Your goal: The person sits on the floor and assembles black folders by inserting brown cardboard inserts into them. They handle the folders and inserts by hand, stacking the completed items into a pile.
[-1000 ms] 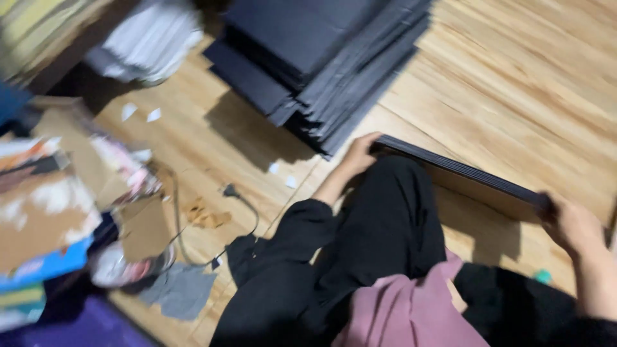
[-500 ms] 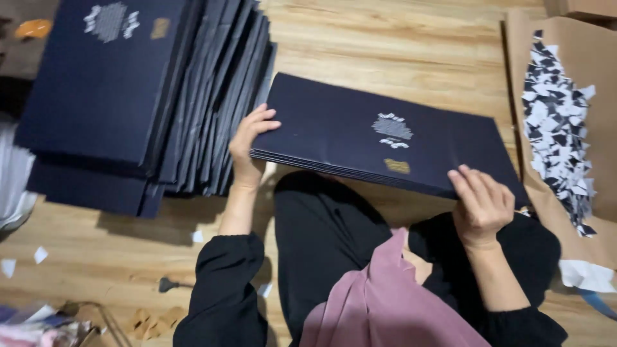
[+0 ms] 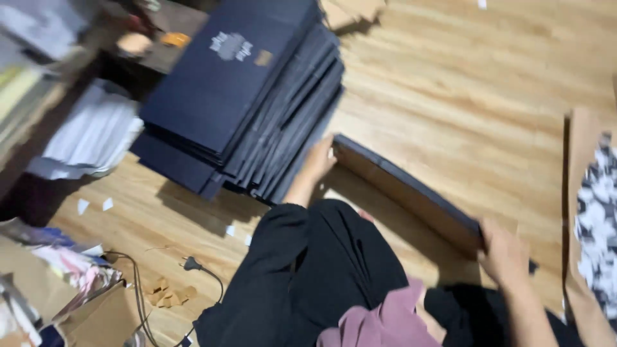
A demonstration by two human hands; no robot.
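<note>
Flat box (image 3: pixel 411 193): navy outside, brown inside, tilted on edge on floor, held at both ends.
Box stack (image 3: pixel 247 96): flat navy boxes, upper left; top one bears pale emblem (image 3: pixel 230 46).

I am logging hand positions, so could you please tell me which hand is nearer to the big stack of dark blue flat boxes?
Left. The left hand grips the tilted board's end right beside the stack; the right hand holds the far end, well away.

Light wood-plank floor (image 3: pixel 463 96), paper scraps (image 3: pixel 93 205), black power cord (image 3: pixel 193 265)
</note>
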